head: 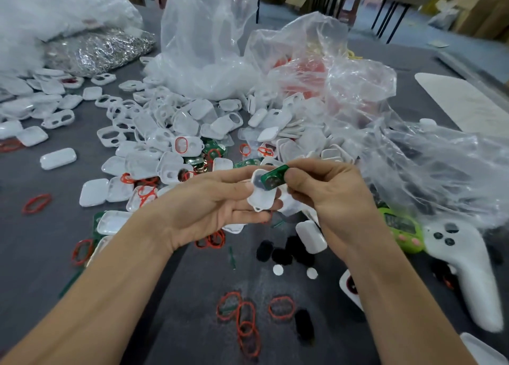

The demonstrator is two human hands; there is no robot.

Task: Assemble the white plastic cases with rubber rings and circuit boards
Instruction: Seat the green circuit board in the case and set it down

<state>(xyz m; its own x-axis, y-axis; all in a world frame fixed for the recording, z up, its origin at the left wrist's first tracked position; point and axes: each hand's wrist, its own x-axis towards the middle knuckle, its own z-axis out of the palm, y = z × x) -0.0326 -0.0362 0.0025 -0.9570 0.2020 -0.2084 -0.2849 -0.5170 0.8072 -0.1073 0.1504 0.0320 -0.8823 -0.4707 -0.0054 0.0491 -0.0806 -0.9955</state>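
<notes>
1. A white case [261,200] is held in the left hand [214,199], in a curled grip above the table [192,295]
2. A green circuit board [273,178], pinched by the right hand [330,196], is tilted against its top end
3. Red parts [305,72] are contained in a clear bag [358,89]

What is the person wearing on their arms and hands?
Nothing! No sleeves show at all. The left hand and the right hand have no gloves and no rings, and there is no watch or bracelet at either wrist.
</notes>
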